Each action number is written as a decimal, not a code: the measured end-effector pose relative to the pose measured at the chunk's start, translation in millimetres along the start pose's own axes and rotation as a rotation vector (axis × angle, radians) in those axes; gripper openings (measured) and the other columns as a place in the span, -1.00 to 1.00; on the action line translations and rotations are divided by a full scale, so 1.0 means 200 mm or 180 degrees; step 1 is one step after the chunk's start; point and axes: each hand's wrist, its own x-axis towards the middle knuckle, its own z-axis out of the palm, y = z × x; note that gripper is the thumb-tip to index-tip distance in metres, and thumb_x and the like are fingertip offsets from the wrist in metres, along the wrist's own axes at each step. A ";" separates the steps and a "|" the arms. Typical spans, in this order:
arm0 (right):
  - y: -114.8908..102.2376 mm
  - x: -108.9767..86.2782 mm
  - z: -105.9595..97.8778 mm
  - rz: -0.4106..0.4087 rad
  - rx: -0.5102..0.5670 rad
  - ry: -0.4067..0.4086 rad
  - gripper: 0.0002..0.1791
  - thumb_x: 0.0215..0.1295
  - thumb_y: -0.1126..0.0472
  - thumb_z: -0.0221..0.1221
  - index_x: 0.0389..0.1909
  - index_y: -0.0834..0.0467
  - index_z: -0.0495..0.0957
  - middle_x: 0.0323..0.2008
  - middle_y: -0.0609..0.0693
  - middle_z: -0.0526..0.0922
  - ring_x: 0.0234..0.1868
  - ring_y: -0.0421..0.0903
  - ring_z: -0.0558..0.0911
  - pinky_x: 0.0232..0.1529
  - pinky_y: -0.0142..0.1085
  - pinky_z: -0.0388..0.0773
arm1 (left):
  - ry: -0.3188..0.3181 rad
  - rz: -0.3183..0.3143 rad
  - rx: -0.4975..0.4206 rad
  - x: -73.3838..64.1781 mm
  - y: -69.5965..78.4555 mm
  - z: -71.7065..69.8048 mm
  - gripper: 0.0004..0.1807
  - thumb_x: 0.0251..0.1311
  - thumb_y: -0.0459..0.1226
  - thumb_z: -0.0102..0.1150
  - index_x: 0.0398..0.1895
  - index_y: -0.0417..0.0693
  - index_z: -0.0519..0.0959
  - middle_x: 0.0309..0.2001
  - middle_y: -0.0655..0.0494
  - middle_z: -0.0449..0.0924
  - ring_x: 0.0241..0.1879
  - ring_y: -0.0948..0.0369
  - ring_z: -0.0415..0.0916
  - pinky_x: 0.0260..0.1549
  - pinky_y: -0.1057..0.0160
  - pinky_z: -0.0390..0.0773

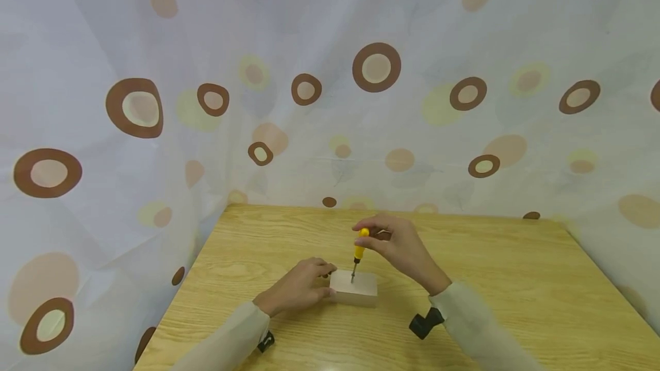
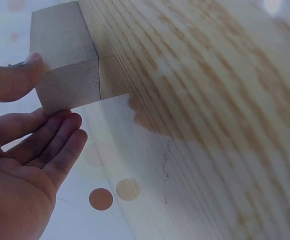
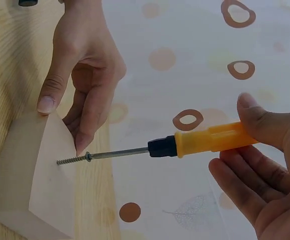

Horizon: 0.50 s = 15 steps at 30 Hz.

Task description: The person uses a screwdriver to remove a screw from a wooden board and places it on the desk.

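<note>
A pale wooden block (image 1: 361, 298) lies on the wood-grain table. My left hand (image 1: 300, 286) grips its left end, thumb on the near side and fingers at the far side. Upright over the block stands a screwdriver (image 1: 359, 252) with a yellow handle and black collar. The fingers and thumb of my right hand (image 1: 402, 248) pinch the top of that handle. In the right wrist view the driver's tip meets the head of a screw (image 3: 72, 160). The screw's point is at the block's top face, with most of its thread showing.
The wood-grain table (image 1: 495, 268) spreads around the block. A white curtain (image 1: 330, 16) with brown and beige spots hangs behind it and at both sides. Black wrist mounts (image 1: 425, 323) sit at the cuffs of both pale sleeves.
</note>
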 end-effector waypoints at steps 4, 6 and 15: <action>0.00 -0.01 0.00 0.0004 -0.0015 0.0055 -0.73 0.25 0.20 0.44 -0.02 0.02 0.74 -0.18 -0.13 0.76 -0.24 -0.17 0.73 -0.18 -0.28 0.71 | -0.0009 0.0004 0.0000 0.00 0.00 0.00 -0.42 0.38 -0.04 0.31 0.34 -0.16 0.55 0.24 0.02 0.57 0.19 0.13 0.53 0.13 0.13 0.59; -0.01 0.00 -0.01 -0.0009 -0.0006 -0.0006 -0.74 0.28 0.24 0.41 -0.02 0.01 0.73 -0.17 -0.13 0.76 -0.22 -0.17 0.75 -0.18 -0.28 0.71 | -0.0006 -0.0006 -0.0012 0.00 0.00 0.00 -0.42 0.38 -0.04 0.30 0.35 -0.16 0.54 0.25 0.01 0.57 0.20 0.12 0.52 0.14 0.12 0.58; -0.02 0.00 -0.01 0.0076 -0.0036 0.0036 -0.72 0.26 0.13 0.43 -0.02 0.03 0.72 -0.16 -0.10 0.75 -0.21 -0.16 0.74 -0.17 -0.28 0.70 | 0.0012 0.0017 -0.0015 0.00 -0.01 0.00 -0.41 0.38 -0.03 0.30 0.35 -0.15 0.54 0.24 0.02 0.57 0.20 0.13 0.52 0.14 0.13 0.58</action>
